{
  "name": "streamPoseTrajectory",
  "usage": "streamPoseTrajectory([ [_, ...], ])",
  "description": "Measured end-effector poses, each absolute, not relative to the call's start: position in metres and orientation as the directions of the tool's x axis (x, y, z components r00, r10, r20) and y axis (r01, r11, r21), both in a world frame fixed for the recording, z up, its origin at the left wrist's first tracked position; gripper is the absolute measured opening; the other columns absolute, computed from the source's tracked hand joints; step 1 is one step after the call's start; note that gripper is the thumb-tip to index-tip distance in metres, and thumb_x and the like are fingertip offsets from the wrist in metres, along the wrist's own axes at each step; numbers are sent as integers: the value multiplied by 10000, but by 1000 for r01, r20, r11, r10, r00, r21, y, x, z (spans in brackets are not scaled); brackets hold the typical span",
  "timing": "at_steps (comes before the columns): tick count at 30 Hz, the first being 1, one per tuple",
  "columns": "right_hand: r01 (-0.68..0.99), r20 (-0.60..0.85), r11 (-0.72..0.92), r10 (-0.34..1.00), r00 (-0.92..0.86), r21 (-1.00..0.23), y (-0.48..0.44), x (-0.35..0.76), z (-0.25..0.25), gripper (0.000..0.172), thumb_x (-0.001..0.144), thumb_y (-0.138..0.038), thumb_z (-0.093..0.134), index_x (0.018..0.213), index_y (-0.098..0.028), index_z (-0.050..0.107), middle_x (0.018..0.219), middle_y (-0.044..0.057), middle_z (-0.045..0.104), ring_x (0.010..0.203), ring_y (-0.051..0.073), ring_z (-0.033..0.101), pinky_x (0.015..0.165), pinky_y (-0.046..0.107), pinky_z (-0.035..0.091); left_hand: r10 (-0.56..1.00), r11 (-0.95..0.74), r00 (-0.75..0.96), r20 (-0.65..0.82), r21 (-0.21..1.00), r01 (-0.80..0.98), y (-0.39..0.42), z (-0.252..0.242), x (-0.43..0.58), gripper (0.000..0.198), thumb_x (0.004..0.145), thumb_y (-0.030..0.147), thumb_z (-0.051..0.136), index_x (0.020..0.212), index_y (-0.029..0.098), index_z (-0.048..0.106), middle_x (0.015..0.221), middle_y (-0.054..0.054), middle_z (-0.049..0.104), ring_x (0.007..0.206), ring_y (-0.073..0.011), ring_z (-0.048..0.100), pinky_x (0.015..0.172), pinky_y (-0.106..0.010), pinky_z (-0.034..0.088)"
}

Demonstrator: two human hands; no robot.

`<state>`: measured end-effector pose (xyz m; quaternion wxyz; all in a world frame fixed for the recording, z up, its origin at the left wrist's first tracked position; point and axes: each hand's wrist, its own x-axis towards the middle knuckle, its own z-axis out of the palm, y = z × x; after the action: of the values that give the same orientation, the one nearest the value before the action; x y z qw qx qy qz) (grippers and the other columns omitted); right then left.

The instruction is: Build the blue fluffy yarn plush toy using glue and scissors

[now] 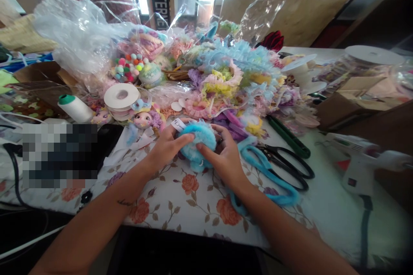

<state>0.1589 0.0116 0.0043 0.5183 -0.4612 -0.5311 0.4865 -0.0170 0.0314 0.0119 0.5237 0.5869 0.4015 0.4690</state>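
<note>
Between my two hands is a small fluffy light-blue plush piece (197, 139), held just above the flowered cloth. My left hand (166, 146) grips its left side, thumb pressed on the front. From the right, my right hand (224, 154) holds it, with its thumb on the front too and the fingers curled behind. A white label (178, 124) with dark writing sticks out near my left fingers. Small white beads show at the plush's lower edge. A blue fuzzy strip (280, 191) lies by my right forearm, beside black-handled scissors (290, 163).
A green cutter-like tool (288, 137) lies beyond the scissors. At the right are a white glue gun (358, 163) and a cardboard box (348, 99). Ruffled trims (238, 64), a ribbon spool (121, 96), a doll face (143, 119) and a thread cone (75, 108) crowd the back.
</note>
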Motion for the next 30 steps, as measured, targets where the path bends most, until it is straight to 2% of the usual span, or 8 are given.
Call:
streamPoseTrajectory([
  [7,-13,115,114,992,-49,-993,12,159,3,614,716,-453,827,1211,-256,522,971,42,708,871,243,715,733,379,617,968,-98,232,101,995,-21,31,13,-15,403,846,437,718,1150,183,644,961,-56,679,866,-201,640,743,-300,544],
  [11,9,137,138,988,-64,-990,10,158,0,620,724,-450,830,1219,-252,514,1007,50,694,898,246,706,753,384,607,979,-107,173,104,994,11,27,19,-12,385,797,392,745,1094,175,632,880,-34,645,777,-171,610,670,-272,524],
  [14,29,171,174,982,-77,-984,8,158,-1,604,757,-465,815,1233,-252,512,1064,68,686,940,254,697,782,394,597,986,-98,139,91,994,40,24,22,-10,419,767,368,765,1113,176,628,864,-27,635,745,-161,598,637,-260,509],
  [18,35,162,166,982,-97,-985,6,159,0,608,774,-468,801,1261,-267,498,1054,63,683,917,253,691,763,392,591,987,-100,135,89,992,81,21,24,-11,467,768,420,784,1141,182,636,837,-25,644,709,-163,603,616,-267,506],
  [24,115,98,113,988,-122,-987,8,164,6,566,866,-615,646,1288,-257,525,1064,76,688,962,279,670,803,425,559,970,-209,176,170,949,235,20,22,-12,395,789,460,783,1069,201,682,913,-43,712,809,-195,664,679,-277,536],
  [27,207,60,72,996,-66,-976,10,165,8,595,824,-628,694,1259,-240,573,1131,90,677,1027,298,648,854,438,537,967,-201,205,149,944,261,22,21,-12,412,760,439,813,1074,203,689,913,-35,717,841,-204,670,716,-287,542],
  [30,207,54,65,997,-59,-976,10,165,9,555,827,-614,695,1221,-234,599,1065,71,688,972,276,653,810,404,535,970,-127,228,80,972,199,24,21,-13,463,721,404,850,1103,200,685,941,-36,725,858,-211,678,740,-302,554],
])
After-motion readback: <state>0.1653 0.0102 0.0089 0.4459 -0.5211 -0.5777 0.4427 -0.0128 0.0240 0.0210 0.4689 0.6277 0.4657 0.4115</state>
